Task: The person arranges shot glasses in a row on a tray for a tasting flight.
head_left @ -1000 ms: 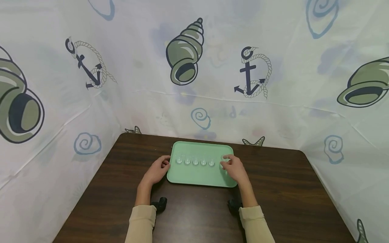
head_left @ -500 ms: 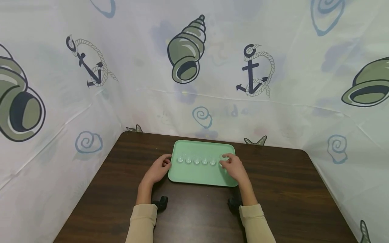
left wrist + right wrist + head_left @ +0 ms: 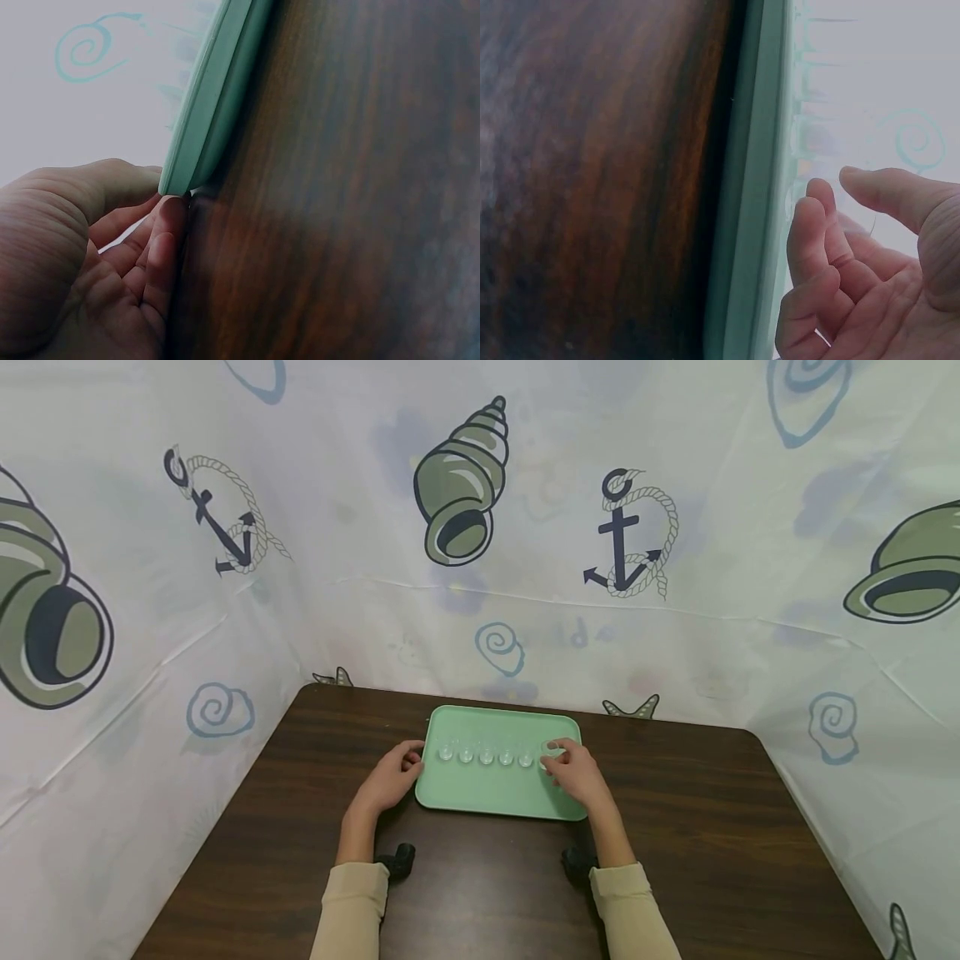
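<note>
A light green tray (image 3: 480, 795) lies on the dark wooden table, bearing a row of several small clear cups (image 3: 486, 757). My left hand (image 3: 388, 777) is at its left end; in the left wrist view, thumb and fingers pinch the tray's rim (image 3: 201, 112). At the right end of the row, my right hand (image 3: 577, 775) holds another clear cup (image 3: 551, 747) between thumb and fingers. That cup is nearly see-through, and only a faint curved edge of it shows in the right wrist view, beside the thumb (image 3: 892, 195).
The brown wooden table (image 3: 480, 893) spreads around the tray. A white cloth (image 3: 540, 552) printed with shells and anchors hangs behind it and along both sides. Black wrist straps (image 3: 397, 862) sit below both hands.
My right hand has shifted slightly left with its cup, closer to the last cup in the row. The left hand stays at the tray's rim. The head view has tilted a little.
</note>
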`<state>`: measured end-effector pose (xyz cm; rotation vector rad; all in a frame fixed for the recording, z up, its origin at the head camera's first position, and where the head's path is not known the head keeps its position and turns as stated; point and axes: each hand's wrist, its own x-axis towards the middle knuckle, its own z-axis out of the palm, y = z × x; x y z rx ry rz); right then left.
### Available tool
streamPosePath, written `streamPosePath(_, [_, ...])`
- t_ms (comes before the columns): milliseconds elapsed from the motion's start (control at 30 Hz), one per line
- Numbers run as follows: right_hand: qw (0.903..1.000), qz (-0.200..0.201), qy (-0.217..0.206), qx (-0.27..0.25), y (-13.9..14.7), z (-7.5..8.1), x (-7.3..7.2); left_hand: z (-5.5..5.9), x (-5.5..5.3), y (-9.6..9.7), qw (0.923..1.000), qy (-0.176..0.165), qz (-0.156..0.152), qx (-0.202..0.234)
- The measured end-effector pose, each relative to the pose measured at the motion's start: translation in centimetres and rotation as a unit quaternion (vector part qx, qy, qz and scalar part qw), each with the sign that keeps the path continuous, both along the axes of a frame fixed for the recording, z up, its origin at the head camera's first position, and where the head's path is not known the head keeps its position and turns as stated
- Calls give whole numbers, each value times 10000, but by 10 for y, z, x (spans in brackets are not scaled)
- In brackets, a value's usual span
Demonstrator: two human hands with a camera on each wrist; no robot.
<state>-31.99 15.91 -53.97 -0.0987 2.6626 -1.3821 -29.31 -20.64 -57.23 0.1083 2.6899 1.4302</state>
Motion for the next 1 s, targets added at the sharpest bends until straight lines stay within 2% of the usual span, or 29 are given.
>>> streamPosePath(633, [9997,-77,-239,-48,20,7,12,4,3,7,10000,-15,-80,20])
streamPosePath(833, [9999,-42,-110,-47,27,10,15,5,0,6,10000,11,-29,-46])
streamPosePath(1000, [9999,-84,-89,-49,33,12,19,3,1,3,9999,-38,30,-140])
